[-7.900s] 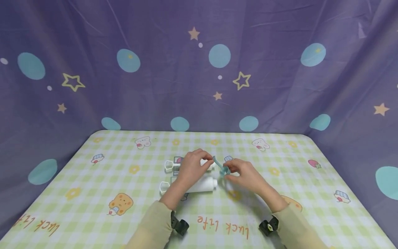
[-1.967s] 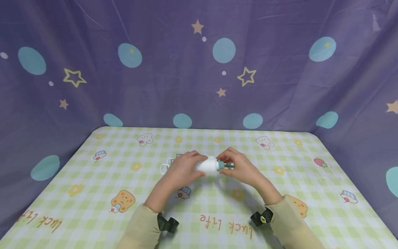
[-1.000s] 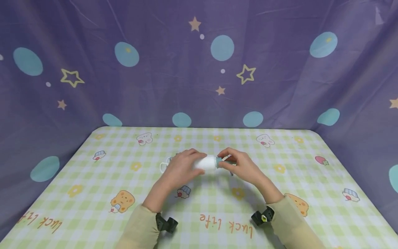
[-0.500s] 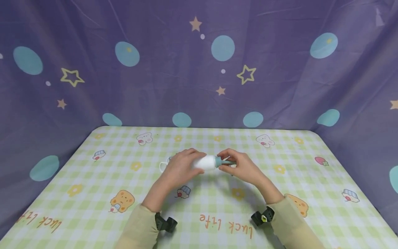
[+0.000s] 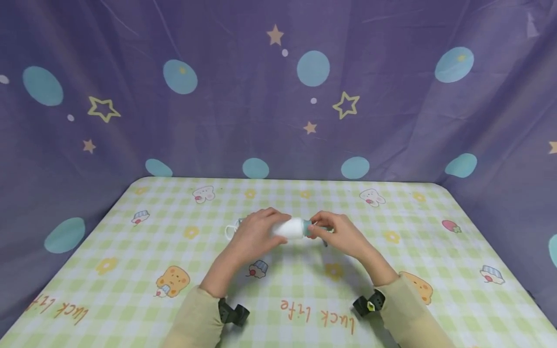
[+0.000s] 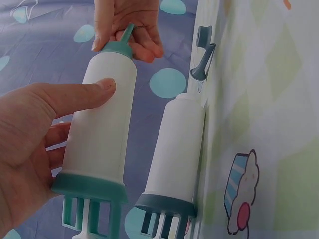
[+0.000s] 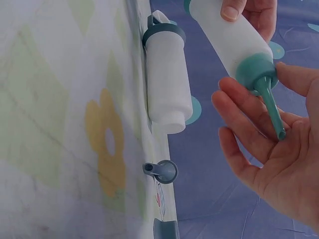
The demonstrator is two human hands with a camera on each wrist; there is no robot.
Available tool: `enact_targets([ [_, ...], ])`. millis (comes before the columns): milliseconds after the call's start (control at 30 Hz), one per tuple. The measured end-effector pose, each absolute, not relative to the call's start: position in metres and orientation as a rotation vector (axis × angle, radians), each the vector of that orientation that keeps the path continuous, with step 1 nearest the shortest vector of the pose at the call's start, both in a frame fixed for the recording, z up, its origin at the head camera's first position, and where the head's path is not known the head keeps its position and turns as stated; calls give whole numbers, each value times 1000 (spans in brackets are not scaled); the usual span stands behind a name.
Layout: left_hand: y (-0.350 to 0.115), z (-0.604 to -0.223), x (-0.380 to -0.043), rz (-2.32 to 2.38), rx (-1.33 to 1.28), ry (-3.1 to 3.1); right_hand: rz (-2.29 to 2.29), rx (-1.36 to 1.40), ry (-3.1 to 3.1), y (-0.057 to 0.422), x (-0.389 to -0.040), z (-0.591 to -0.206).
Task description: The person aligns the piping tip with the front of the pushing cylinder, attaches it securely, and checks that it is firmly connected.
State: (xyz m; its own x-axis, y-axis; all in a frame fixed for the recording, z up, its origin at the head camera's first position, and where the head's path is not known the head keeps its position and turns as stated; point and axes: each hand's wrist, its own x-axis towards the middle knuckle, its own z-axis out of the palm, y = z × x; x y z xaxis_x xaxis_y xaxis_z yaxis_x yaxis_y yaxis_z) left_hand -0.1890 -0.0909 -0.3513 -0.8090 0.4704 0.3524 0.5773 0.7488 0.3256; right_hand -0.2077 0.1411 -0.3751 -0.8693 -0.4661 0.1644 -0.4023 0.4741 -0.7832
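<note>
My left hand (image 5: 254,234) grips a large white syringe-like tube (image 5: 291,228), held level above the table, its thumb along the barrel. A green slotted collar (image 6: 89,186) rings the tube's rear end, where a plunger rod shows. On the front end sits a green nozzle (image 7: 256,74) with a long thin spout. Thumb and fingertips of my right hand (image 5: 344,234) pinch the nozzle's wide base, the spout passing beside the palm. A second white tube (image 6: 174,149) with a blue-grey collar lies on the table beyond; its front end is bare.
A loose blue-grey nozzle (image 7: 162,171) lies beyond the second tube's bare end, with another blue-grey piece (image 7: 166,230) near it. The checked tablecloth (image 5: 196,261) carries printed cartoons. A purple curtain (image 5: 243,121) hangs behind the table.
Earlier both tubes lay on the table while the hands held the green nozzle. The left hand has since lifted one tube, and the nozzle is at its end. Lately the right fingers shift slightly around the nozzle.
</note>
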Motion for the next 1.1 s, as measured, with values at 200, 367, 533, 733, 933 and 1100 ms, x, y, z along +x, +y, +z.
enact_targets([
  [200, -91, -351, -188, -600, -845, -2681, -1340, -751, 2660, 140, -208, -377],
  [367, -91, -351, -187, -590, -858, -2669, -1281, -797, 2728, 140, -208, -374],
  [533, -90, -351, -186, -602, -864, -2672, -1246, -803, 2749, 141, -205, -373],
  [733, -91, -352, -186, -617, -842, -2701, -1239, -771, 2728, 142, -203, -371],
  [933, -92, -353, -186, -603, -829, -2713, -1327, -931, 2714, 141, -205, -377],
  [1100, -92, -354, -187, -621, -829, -2712, -1416, -1066, 2684, 139, -205, -379],
])
